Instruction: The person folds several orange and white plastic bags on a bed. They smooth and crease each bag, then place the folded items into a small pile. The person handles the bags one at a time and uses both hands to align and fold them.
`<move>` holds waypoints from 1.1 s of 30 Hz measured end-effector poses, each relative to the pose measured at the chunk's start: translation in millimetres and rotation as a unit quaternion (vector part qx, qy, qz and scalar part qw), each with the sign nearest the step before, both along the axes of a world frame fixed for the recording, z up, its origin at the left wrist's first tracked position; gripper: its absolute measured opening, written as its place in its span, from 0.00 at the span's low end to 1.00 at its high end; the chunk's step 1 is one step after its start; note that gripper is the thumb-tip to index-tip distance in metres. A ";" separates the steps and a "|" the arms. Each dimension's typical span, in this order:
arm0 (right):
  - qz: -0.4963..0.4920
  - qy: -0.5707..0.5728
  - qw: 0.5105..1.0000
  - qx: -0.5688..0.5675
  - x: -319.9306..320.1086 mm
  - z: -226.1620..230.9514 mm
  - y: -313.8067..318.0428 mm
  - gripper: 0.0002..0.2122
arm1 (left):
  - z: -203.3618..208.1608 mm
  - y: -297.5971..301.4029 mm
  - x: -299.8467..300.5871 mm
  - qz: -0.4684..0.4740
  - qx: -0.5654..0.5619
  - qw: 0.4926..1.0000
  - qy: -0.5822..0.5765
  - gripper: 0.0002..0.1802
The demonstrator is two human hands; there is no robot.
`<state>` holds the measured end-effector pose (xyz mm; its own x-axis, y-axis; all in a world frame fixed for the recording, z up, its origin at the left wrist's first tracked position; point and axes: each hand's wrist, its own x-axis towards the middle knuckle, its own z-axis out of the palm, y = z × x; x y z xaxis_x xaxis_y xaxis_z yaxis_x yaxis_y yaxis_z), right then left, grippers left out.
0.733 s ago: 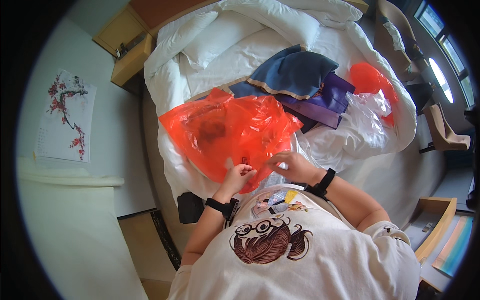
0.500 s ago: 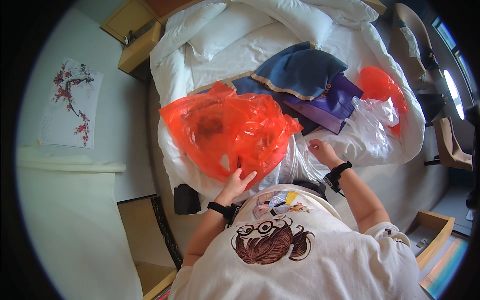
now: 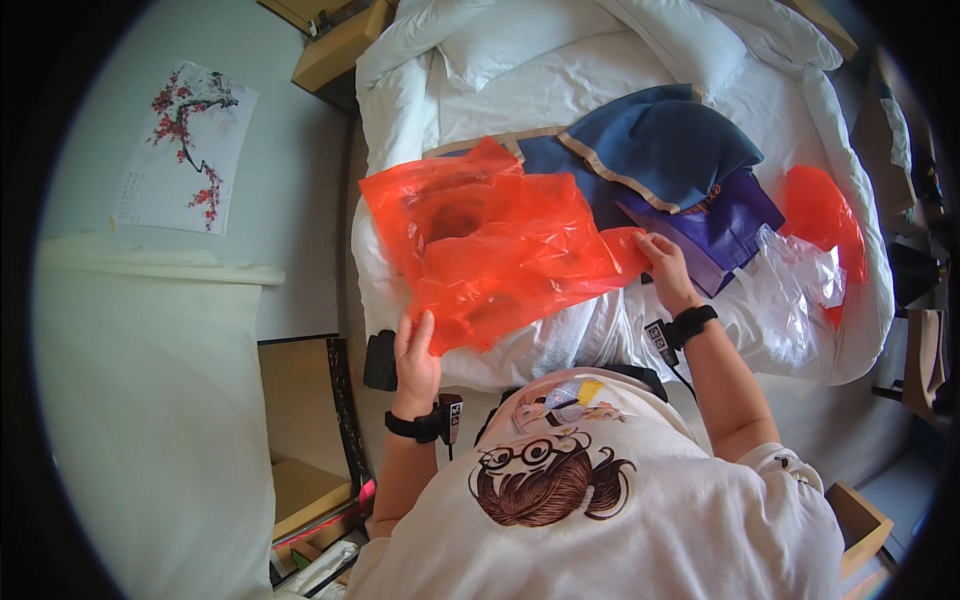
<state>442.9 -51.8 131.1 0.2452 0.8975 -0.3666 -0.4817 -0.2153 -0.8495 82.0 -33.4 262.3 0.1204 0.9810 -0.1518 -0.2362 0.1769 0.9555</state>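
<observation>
Red bag (image 3: 510, 250) mid-frame, pulled out flat-ish over bed (image 3: 490, 105), creased. Left hand (image 3: 416, 360), below left of centre: thumb and fingers gripping bag's lower left corner. Right hand (image 3: 668, 268), right of centre: pinching bag's right end. Blue cloth (image 3: 665, 145), upper right, partly over purple bag (image 3: 740, 225). Clear bag (image 3: 795, 280) and 2nd red bag (image 3: 820, 215) at right, touching. Painting (image 3: 190, 145) upper left.
</observation>
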 end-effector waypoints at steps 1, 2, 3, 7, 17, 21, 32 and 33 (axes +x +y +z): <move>-0.041 0.002 0.999 -0.013 1.5 16.9 1.3 0.10 | 8.3 4.7 -3.4 0.025 0.020 0.999 0.004 0.12; -0.059 -0.002 0.998 0.001 4.0 34.1 1.1 0.10 | 15.4 9.2 -6.8 0.044 0.045 0.998 0.006 0.11; -0.081 -0.008 0.997 0.011 5.8 51.5 0.7 0.11 | 20.4 12.9 -8.1 0.076 0.061 0.995 0.019 0.11; -0.145 0.047 0.984 0.095 1.5 121.2 -12.3 0.09 | 34.6 23.3 -8.6 0.086 0.180 0.980 -0.013 0.12; -0.147 0.014 0.988 0.036 -3.0 173.3 -44.7 0.09 | 18.3 77.3 -14.7 -0.110 -0.164 0.949 -0.245 0.42; -0.154 -0.007 0.988 0.019 16.1 144.4 -68.6 0.08 | 8.7 77.3 -23.7 -0.144 -0.163 0.920 -0.324 0.40; 0.028 -0.132 0.964 -0.230 70.8 65.5 -114.9 0.09 | -20.6 96.7 -4.1 -0.163 -0.234 0.929 -0.237 0.27; 0.032 -0.145 0.959 -0.241 74.9 63.3 -116.2 0.09 | -18.4 93.6 -2.5 -0.170 -0.216 0.942 -0.195 0.24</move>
